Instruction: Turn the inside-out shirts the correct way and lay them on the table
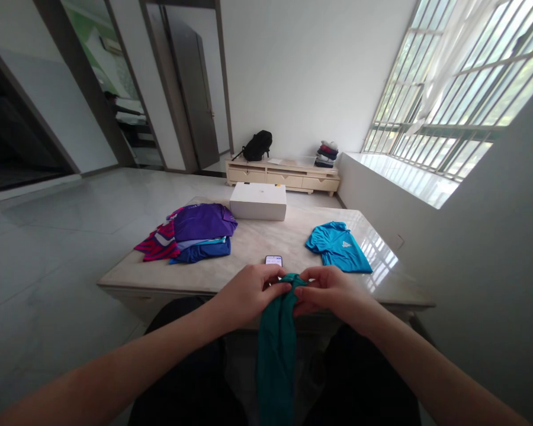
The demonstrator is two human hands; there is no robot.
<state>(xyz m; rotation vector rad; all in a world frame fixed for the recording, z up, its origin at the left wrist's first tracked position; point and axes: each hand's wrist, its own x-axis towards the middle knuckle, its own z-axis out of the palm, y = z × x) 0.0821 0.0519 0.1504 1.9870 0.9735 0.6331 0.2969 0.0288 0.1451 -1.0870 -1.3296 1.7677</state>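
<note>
A green cloth (278, 349) hangs down in front of the table's near edge, between the person's knees. My left hand (255, 288) pinches its top end from the left, thumb and fingers pressed together. From the right, my right hand (328, 291) grips the same top end, close beside the left one. Just beyond the hands a phone (273, 260) with a lit screen lies on the marble table (266, 239). To the right rests a blue T-shirt (341, 247) with a white logo, laid out with some folds.
Purple (202, 223), red-patterned (160, 241) and blue clothes are heaped on the table's left. A white box (258, 202) stands at its far edge. Behind, a low cabinet (288, 176) bears a black backpack (258, 145) and folded clothes (326, 154). Through a doorway, a person (115, 106) is visible.
</note>
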